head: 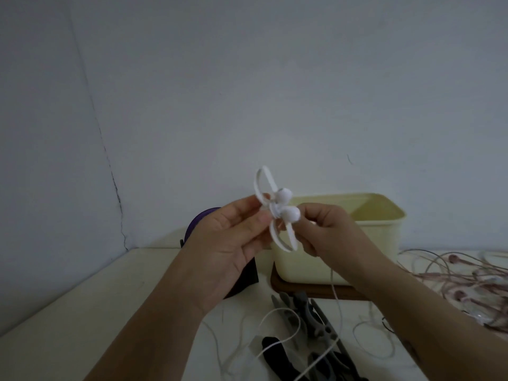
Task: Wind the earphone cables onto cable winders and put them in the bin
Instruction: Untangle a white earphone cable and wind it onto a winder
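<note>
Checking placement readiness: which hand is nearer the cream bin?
Right. The right hand overlaps the front-left corner of the cream bin in view; the left hand sits left of it. Both pinch the white winder.

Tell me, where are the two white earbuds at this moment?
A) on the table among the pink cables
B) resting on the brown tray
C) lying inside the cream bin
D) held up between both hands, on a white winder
D: the white earbuds sit at the middle of the white winder, which the left hand and right hand hold up before the cream bin.
</note>
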Action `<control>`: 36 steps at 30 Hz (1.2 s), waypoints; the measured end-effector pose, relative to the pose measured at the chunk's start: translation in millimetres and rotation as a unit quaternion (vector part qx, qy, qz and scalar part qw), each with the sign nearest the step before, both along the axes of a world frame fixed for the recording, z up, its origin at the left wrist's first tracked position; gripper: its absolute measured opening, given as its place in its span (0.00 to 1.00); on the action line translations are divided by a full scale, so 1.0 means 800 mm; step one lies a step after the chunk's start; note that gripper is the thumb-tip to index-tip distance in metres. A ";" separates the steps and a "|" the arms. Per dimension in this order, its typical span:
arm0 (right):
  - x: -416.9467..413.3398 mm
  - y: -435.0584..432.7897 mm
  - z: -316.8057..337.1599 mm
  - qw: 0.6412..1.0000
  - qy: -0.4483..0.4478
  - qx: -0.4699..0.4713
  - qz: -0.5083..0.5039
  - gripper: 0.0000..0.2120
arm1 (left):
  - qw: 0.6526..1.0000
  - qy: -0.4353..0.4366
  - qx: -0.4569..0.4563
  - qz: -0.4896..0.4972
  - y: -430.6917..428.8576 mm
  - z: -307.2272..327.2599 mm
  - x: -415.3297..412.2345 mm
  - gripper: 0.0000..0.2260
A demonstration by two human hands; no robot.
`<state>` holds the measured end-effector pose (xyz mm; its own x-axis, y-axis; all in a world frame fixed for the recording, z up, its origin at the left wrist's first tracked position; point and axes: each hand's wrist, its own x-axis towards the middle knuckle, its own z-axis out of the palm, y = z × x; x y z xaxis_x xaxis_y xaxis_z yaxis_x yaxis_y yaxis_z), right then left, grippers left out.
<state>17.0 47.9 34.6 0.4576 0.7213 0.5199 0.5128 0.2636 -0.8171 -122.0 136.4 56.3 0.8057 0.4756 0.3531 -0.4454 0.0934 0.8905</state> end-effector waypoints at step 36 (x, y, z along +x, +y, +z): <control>0.003 -0.050 0.056 0.961 -0.238 0.061 -0.123 0.14 | 0.986 0.089 0.139 0.018 -0.001 -0.035 0.022 0.08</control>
